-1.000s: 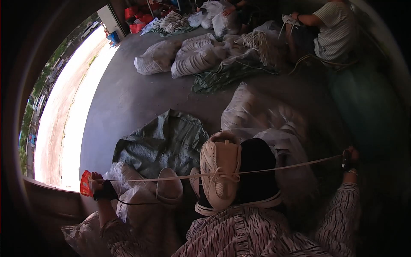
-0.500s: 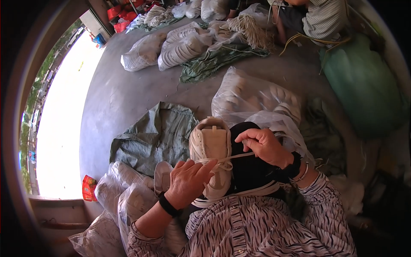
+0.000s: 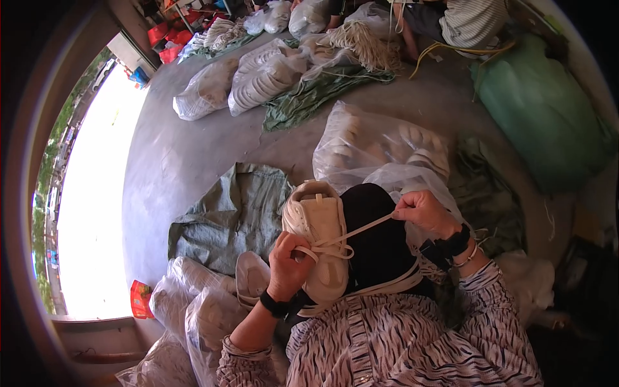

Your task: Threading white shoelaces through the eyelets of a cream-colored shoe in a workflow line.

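Observation:
A cream sneaker [image 3: 325,219] rests on my dark-clad lap, its toe toward me and its heel opening facing away. Across its front runs a flat cream shoelace [image 3: 367,228], crossed over itself with a small loop beside the toe. My left hand [image 3: 287,266] is closed at the shoe's left side, pinching one part of the lace, which bends in a loop by the fingers. Off to the right, my right hand [image 3: 425,214] pinches the other end, and the lace between it and the shoe is stretched straight. Another pale shoe [image 3: 251,277] lies left of my left wrist.
Clear plastic bags of shoes lie ahead [image 3: 380,142], at my lower left, and farther off on the grey floor. A green woven sack [image 3: 229,216] is spread at the left; a bulging green sack [image 3: 541,116] stands right. Another person sits at the far right beside bundled laces [image 3: 367,45].
My right hand has moved outward to the right and now holds the lace end taut. My left fingers, stretched over the shoe before, have curled closed around the lace at its left side.

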A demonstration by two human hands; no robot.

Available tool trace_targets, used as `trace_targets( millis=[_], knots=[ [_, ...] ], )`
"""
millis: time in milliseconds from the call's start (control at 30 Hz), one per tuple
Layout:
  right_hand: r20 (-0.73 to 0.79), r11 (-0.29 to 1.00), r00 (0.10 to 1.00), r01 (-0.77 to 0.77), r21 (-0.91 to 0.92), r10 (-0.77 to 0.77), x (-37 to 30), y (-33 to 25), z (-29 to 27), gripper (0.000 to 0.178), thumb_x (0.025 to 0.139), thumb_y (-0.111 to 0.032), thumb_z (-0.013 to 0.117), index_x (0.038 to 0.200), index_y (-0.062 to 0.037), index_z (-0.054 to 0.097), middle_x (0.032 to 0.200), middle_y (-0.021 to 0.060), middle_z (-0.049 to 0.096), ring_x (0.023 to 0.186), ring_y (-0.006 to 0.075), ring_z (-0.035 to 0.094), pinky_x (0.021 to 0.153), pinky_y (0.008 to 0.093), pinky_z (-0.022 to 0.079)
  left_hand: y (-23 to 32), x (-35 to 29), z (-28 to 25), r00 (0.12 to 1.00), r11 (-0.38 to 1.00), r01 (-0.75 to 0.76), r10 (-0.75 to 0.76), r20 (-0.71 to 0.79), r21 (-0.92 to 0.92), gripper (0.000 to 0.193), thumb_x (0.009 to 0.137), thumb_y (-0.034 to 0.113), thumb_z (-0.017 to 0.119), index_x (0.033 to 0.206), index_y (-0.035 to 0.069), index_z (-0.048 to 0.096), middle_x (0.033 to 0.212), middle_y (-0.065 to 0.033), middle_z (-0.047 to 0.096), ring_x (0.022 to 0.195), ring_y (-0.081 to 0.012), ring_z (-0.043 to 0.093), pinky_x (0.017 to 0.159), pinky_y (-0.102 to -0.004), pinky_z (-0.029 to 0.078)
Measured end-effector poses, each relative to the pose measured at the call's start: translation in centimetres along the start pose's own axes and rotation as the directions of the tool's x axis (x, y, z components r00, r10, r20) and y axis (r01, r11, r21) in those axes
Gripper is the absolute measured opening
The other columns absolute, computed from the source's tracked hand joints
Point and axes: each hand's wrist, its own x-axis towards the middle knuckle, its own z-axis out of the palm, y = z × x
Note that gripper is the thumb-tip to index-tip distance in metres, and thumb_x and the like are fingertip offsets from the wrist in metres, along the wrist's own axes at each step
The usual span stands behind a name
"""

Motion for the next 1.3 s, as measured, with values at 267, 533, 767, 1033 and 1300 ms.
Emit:
trace_targets(
  millis=[267,533,767,1033,1300],
  knots=[
    [-0.299,0.793,0.878,0.135,-0.594,-0.373,-0.2,0.3,1.0,0.011,0.076,-0.008,0.067,0.081,0.0008,0.063,0.076,0.0113,0.062,0.066,0.0235,0.061,0.058,0.0311,0.047,-1.9,-2.9,0.0,0.924,0.919,0.323,-0.358,-0.133,-0.228,0.019,0.075,0.013,0.068,0.084,0.002,0.054,0.083,-0.0070,0.050,0.072,-0.0153,0.049,0.063,-0.0267,0.041],
    [0.366,0.301,0.787,0.552,-0.777,-0.497,-1.4,-3.9,10.5,0.012,0.073,-0.010,0.062,0.081,-0.0044,0.056,0.080,0.0094,0.050,0.075,0.0232,0.059,0.060,0.0303,0.053,-2.1,-2.7,-1.6,0.960,0.959,0.281,-0.279,0.032,-0.045,0.022,0.079,0.017,0.067,0.082,0.001,0.053,0.075,-0.0060,0.047,0.066,-0.0147,0.043,0.061,-0.0281,0.039],
    [0.191,0.456,0.721,0.596,-0.661,-0.666,0.0,-2.7,10.4,0.019,0.071,0.000,0.064,0.086,-0.0047,0.054,0.080,0.0086,0.049,0.069,0.0240,0.057,0.055,0.0325,0.049,-0.4,-1.7,-2.6,0.940,0.834,0.299,-0.341,-0.008,-0.463,0.010,0.090,0.011,0.055,0.085,0.005,0.051,0.066,0.0042,0.045,0.054,-0.0057,0.039,0.052,-0.0191,0.033],
    [0.140,0.511,0.766,0.541,-0.668,-0.627,-0.2,-2.6,10.3,0.023,0.073,0.002,0.065,0.094,-0.0045,0.059,0.081,0.0080,0.051,0.066,0.0236,0.058,0.056,0.0316,0.049,-0.1,1.4,-3.9,0.894,0.470,0.239,-0.448,0.004,-0.850,0.004,0.093,0.011,0.050,0.093,0.007,0.050,0.059,0.0055,0.039,0.046,-0.0017,0.030,0.041,-0.0177,0.022],
    [0.198,0.574,0.753,0.619,-0.535,-0.628,-1.1,-3.3,10.4,0.020,0.072,-0.005,0.067,0.087,-0.0047,0.053,0.083,0.0075,0.050,0.073,0.0237,0.059,0.057,0.0316,0.050,-0.7,1.9,-4.1,0.898,0.393,0.231,-0.439,0.039,-0.890,0.002,0.092,0.008,0.051,0.093,0.006,0.051,0.059,0.0045,0.041,0.045,-0.0024,0.030,0.040,-0.0181,0.023]
  ],
)
